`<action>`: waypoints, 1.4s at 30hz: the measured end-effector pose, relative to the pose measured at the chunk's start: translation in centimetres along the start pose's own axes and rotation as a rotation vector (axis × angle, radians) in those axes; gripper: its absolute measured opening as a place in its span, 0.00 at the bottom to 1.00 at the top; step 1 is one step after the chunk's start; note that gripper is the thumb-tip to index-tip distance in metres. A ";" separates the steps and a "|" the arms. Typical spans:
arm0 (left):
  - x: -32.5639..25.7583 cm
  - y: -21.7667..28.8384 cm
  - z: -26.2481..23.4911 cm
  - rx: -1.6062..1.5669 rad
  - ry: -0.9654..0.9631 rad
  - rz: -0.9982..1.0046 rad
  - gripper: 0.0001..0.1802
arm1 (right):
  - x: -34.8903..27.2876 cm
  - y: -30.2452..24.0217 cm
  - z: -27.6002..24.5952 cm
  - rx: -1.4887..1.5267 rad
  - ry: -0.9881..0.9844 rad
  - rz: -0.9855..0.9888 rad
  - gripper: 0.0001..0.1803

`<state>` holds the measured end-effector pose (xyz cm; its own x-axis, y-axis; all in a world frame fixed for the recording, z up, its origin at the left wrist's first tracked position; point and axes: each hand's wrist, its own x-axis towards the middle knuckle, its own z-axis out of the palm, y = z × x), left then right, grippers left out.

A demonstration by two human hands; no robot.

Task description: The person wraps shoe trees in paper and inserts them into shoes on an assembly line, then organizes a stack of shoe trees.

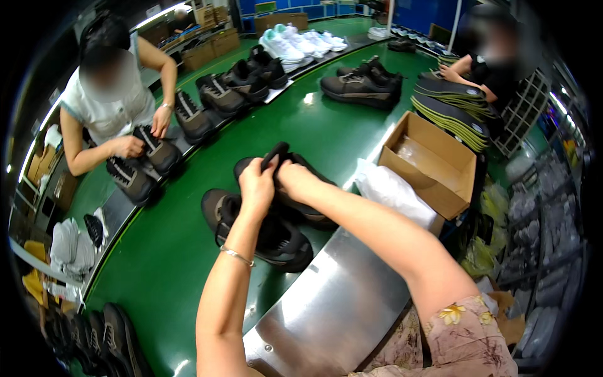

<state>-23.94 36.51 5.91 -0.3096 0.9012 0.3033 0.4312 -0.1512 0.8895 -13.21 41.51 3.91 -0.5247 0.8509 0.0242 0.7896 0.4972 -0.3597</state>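
Plainly, a glossy green worktop point(151, 270) takes up most of my view, with a co-worker point(116, 119) across its left edge, both hands on a brown-and-black sneaker. At my edge, a brushed steel plate point(339, 295) reaches out toward the work. To the right I see an open cardboard box point(422, 182), and just beyond it stacked dark insoles point(449, 103) with yellow-green edges. A crumpled white plastic bag point(396, 191) touches the box's near side. The sneakers I am working on lie side by side at the plate's far end: the nearer sneaker point(279, 245) rests under my left forearm, and the farther sneaker point(306, 210) sits beneath both hands. My left hand point(256, 185) grips a dark curved flap point(276, 152) above that farther one; tongue or insole, I cannot tell. My right hand point(294, 179) presses in at its opening, fingertips partly hidden, so I cannot tell whether they grasp anything. A thin bangle point(237, 256) circles my left wrist.
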 end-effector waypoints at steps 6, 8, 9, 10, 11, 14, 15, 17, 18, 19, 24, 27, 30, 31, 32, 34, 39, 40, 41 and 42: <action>-0.1 0.5 -0.6 0.148 0.007 0.045 0.12 | -2.3 -1.9 -1.6 0.205 0.071 0.166 0.20; 0.0 0.5 -1.3 0.217 0.024 0.047 0.12 | -4.7 -2.6 -4.4 0.164 0.079 0.043 0.16; 0.3 0.3 -1.4 0.240 0.035 0.061 0.12 | -6.3 -2.9 -5.9 0.137 0.078 -0.015 0.14; 0.5 -0.1 -1.4 0.254 0.052 0.062 0.12 | -8.3 -3.2 -7.6 0.069 0.211 -0.030 0.13; 0.4 -0.1 -0.9 0.262 0.057 0.064 0.12 | -10.5 -2.0 -9.5 0.025 0.357 -0.113 0.10; 0.4 -0.4 -1.2 0.239 0.046 0.024 0.15 | -19.5 -0.2 -15.3 0.377 0.448 -0.145 0.17; 0.5 -0.5 -1.1 0.230 0.052 0.025 0.17 | -22.9 0.6 -15.9 0.331 0.492 -0.072 0.16; 0.8 -0.7 -1.9 0.199 0.056 -0.012 0.25 | -30.1 2.3 -15.3 0.345 0.430 0.088 0.14; 0.5 0.4 -2.2 0.314 0.087 0.011 0.30 | -34.0 3.3 -14.2 0.343 0.407 0.147 0.13; 0.0 1.6 -1.6 0.391 0.234 0.255 0.30 | -38.7 4.6 -13.1 0.451 0.398 0.266 0.13; -6.0 14.4 3.5 0.359 0.322 0.710 0.22 | -65.7 5.3 -2.5 0.816 0.718 0.988 0.10; -10.4 19.7 6.5 0.145 0.238 0.842 0.22 | -77.1 -0.9 3.7 0.759 0.748 1.410 0.09; -18.6 25.4 10.4 -0.004 -0.005 0.963 0.20 | -89.5 -7.4 12.2 0.469 0.711 1.597 0.09; -21.4 26.2 12.2 -0.161 -0.204 0.912 0.19 | -91.6 -10.2 13.5 0.477 0.667 1.748 0.09; -23.9 27.0 13.8 -0.296 -0.407 0.847 0.18 | -93.4 -12.8 15.2 0.499 0.667 1.793 0.09; -30.4 28.0 17.5 -0.265 -0.470 0.998 0.17 | -96.3 -18.8 19.2 0.551 0.638 1.905 0.08; -43.8 24.5 20.5 -0.450 -1.002 0.844 0.17 | -98.2 -25.5 26.0 0.473 0.612 2.048 0.07; -45.7 23.4 20.4 -0.403 -1.064 0.847 0.17 | -98.3 -25.4 25.9 0.642 0.728 2.098 0.07; -47.1 21.8 20.5 -0.331 -1.143 0.851 0.17 | -98.3 -25.2 26.1 0.812 0.846 2.131 0.08; -48.4 20.1 20.8 -0.285 -1.193 0.861 0.18 | -98.4 -24.9 26.6 0.700 0.790 2.154 0.07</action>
<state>17.37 -1.65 1.98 0.8618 0.2691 0.4300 -0.1013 -0.7392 0.6658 10.30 -59.08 -14.38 0.8463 -0.1553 -0.5095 -0.4279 -0.7678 -0.4768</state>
